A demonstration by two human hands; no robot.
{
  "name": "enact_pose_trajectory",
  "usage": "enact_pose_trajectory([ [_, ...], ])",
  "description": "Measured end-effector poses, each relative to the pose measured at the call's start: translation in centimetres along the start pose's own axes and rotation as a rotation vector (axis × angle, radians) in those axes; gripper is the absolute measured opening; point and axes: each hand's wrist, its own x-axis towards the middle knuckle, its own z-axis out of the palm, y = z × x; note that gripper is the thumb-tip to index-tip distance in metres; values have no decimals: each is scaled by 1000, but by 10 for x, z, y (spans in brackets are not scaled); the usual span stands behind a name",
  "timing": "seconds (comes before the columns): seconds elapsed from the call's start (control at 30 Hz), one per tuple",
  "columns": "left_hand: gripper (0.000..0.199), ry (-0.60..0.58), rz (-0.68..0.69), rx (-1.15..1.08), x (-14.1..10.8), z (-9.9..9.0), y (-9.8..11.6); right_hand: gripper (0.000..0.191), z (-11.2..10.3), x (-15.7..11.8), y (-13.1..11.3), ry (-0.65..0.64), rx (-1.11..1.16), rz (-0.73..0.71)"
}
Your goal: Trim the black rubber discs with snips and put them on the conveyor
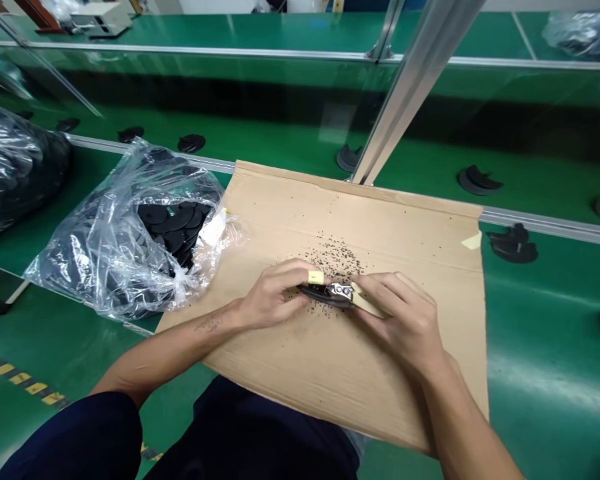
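Over the cardboard sheet [280, 360], my left hand [275, 293] pinches a thin black curved piece [325, 298] by its left end. Yellow tape wraps one of its fingers. My right hand [405, 313] is closed around a metal-jawed hand tool [343, 290] with pale handles. The jaws touch or overlap the right part of the black piece; exactly where they bite is too small to tell. Many tiny black scraps [337, 257] lie scattered on the cardboard behind and under the hands.
An open clear plastic bag [115, 240] of black discs stands left of the cardboard. Another full bag [15, 167] is farther left. An aluminium post [415, 87] rises behind the cardboard. Black pieces [513, 244] lie on the green table at right; several more sit behind the rail.
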Motion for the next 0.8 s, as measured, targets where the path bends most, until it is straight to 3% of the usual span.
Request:
enact_pose_trajectory([
  [0.4,42,-43,154,64,4,-1,-3,22,-7,-1,-4,-40,61,18],
  [0.8,37,-41,83,79,3,-1,-2,20,-1,-3,-2,-7,-11,32],
])
